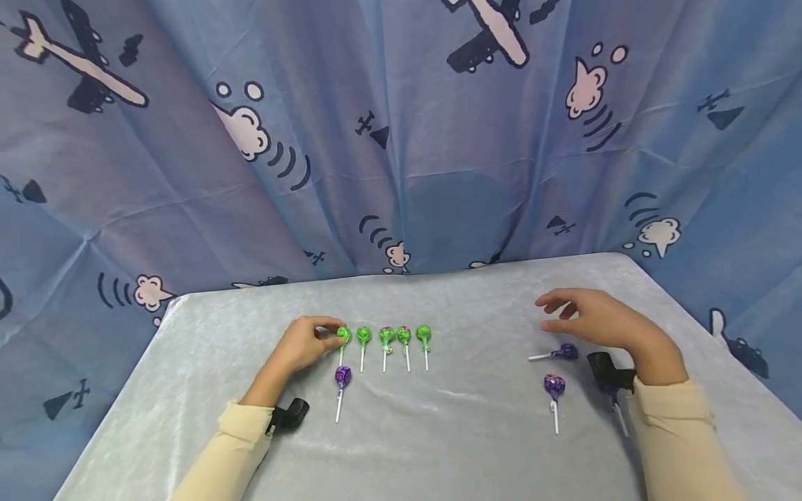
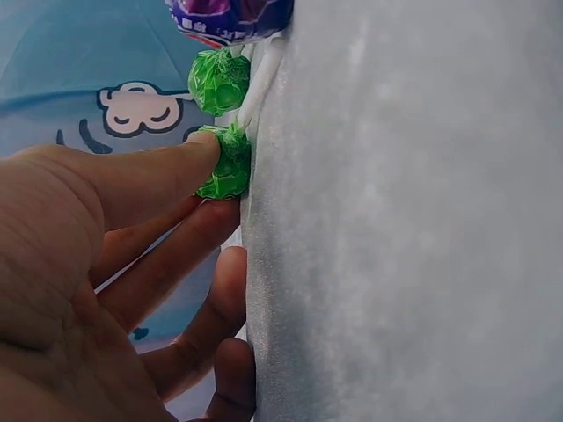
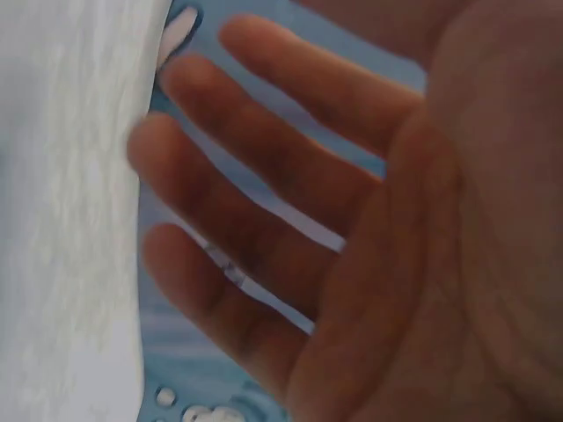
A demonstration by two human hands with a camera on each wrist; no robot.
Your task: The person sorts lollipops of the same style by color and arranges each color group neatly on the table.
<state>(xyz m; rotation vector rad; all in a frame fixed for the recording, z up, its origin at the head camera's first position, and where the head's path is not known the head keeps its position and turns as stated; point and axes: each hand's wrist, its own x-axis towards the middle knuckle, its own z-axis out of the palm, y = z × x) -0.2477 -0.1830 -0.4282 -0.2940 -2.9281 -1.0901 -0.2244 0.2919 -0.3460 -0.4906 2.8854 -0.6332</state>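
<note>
The left hand (image 1: 311,341) pinches the head of a green-wrapped lollipop (image 1: 344,335) between thumb and fingers, at the left end of a row of five on the pale cloth-covered surface (image 1: 464,445). The other four green lollipops run to the right: a plain green second one (image 1: 363,335), a third (image 1: 386,335) and a fourth (image 1: 404,335) with reddish marks on their wrappers, and a fifth (image 1: 423,332) at the far end. All five have their heads toward the patterned curtain (image 1: 457,209) and their white sticks toward the person. Just below the pinched one, a purple-wrapped lollipop (image 1: 342,377) lies with its stick also pointing nearer the person. The right hand (image 1: 585,316) is well apart from the row, its fingers spread and loosely bent, above the right part of the surface. Near it, a second purple lollipop (image 1: 568,351) lies sideways, stick to the left; a third (image 1: 554,384) lies nearer the person, stick toward them. A fourth purple lollipop (image 1: 619,417) is partly hidden by the black wrist camera (image 1: 606,372) beside the right sleeve (image 1: 677,417).
</note>
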